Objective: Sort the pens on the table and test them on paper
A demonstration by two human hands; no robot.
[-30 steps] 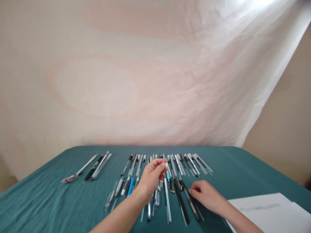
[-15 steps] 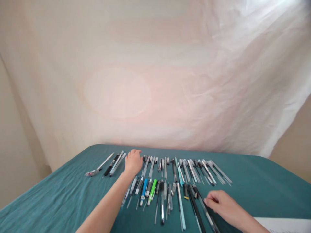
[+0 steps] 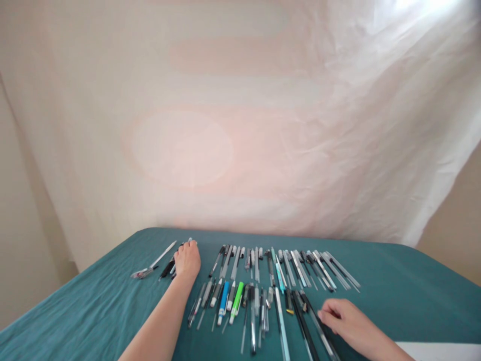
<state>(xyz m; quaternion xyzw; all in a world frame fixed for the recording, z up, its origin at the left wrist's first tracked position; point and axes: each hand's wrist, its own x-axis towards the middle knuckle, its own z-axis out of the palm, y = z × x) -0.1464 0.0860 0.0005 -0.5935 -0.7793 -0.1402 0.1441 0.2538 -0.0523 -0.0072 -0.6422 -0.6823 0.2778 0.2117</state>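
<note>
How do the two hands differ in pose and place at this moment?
The left hand is stretched far out; the right hand lies close in. The left hand rests on the small pen group set apart at the left; the right hand sits beside the dark pens of the near row. Both are palm down over the teal cloth.

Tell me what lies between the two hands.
In the head view, two rows of pens on the teal tablecloth separate left hand and right hand, a green pen among them.
</note>
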